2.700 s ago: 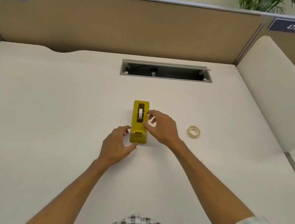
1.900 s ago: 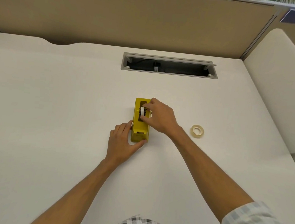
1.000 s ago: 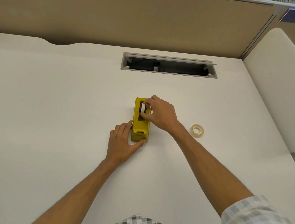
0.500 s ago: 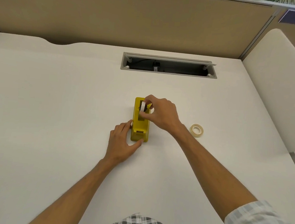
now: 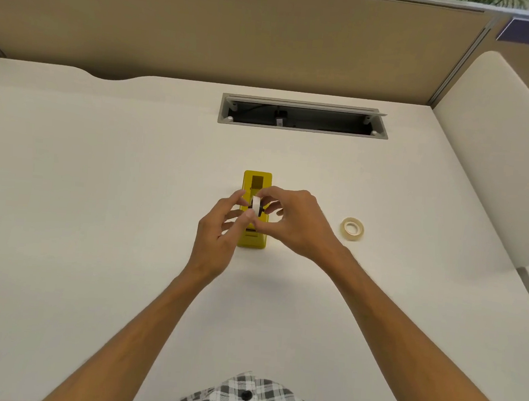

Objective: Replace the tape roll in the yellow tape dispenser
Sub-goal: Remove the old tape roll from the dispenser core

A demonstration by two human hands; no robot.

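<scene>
The yellow tape dispenser (image 5: 257,180) stands on the white desk (image 5: 98,185), its roll slot showing empty at the far end. Just above it I hold a small white tape roll on a black hub (image 5: 255,206). My right hand (image 5: 290,221) pinches the roll between thumb and fingers. My left hand (image 5: 222,228) has lifted off the desk and its thumb and fingertips touch the roll's left side. A fresh, clear-yellowish tape roll (image 5: 352,228) lies flat on the desk to the right of the dispenser.
A rectangular cable opening (image 5: 302,115) is cut into the desk behind the dispenser. A tan partition wall (image 5: 239,32) runs along the back, and a cream side panel (image 5: 497,156) stands at the right.
My right hand has lifted the white roll up and out of the dispenser's slot. My left hand left the dispenser's near end and rose to meet the roll.
</scene>
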